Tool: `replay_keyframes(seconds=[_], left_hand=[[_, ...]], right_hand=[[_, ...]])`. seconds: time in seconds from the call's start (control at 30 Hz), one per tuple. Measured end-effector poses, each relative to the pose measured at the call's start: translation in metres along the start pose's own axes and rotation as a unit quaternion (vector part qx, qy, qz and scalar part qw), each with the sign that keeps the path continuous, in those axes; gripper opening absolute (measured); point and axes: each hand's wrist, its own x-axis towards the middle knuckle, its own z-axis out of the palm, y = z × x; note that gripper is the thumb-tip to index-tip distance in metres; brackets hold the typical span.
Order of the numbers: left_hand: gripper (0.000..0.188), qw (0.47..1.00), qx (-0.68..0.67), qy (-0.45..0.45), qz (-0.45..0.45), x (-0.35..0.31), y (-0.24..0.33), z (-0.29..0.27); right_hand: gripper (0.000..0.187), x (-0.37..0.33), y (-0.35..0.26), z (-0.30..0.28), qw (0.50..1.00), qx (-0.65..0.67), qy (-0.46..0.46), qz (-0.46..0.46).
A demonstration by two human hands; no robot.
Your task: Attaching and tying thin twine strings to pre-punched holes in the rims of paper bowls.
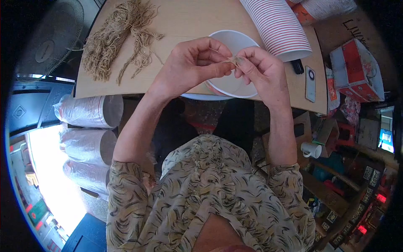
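Note:
Thin tan twine (231,61) runs between my two hands, with a small loop or knot at the fingertips. My left hand (191,63) pinches it between thumb and index finger, the other fingers curled. From the other side, my right hand (262,73) grips it the same way, thumb against the fingers. Below both hands is a large white paper bucket (231,38) at the table's near edge, partly hidden by them. A loose bundle of tan twine (111,40) lies at the left of the table, with several strands trailing toward my left hand.
On the wooden table (184,21) a long stack of striped paper buckets (275,25) lies at the right. A phone (310,84) and small black object (297,66) are beside it. Wrapped bucket stacks (90,111) stand left, below a fan (46,50). A white mug (311,150) is at right.

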Motion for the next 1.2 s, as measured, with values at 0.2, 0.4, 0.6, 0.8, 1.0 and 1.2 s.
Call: replay_keyframes(seconds=[0.2,0.4,0.6,0.8,1.0,1.2], left_hand=[[0.03,0.999,0.022,0.002,-0.038,-0.008,0.01,0.002],[0.024,0.998,0.019,-0.007,-0.052,-0.005,0.002,-0.003],[0.022,0.999,0.012,0.013,-0.041,-0.005,0.0,-0.001],[0.023,0.999,0.03,0.012,-0.041,-0.006,0.002,0.002],[0.02,0.999,0.019,0.021,-0.019,-0.005,-0.003,-0.001],[0.021,1.0,-0.011,0.019,-0.009,-0.004,-0.005,-0.001]], right_hand=[[0.013,0.002,0.006,0.0,0.999,0.009,0.01,-0.035],[0.013,0.001,0.006,-0.001,0.999,0.007,0.009,-0.044],[0.013,0.0,0.005,-0.001,0.999,0.017,0.007,-0.044],[0.013,-0.002,0.003,0.0,0.999,0.007,0.007,-0.047],[0.013,-0.002,0.007,-0.001,0.999,0.005,0.01,-0.044],[0.015,-0.001,0.007,0.0,0.999,-0.001,0.016,-0.044]])
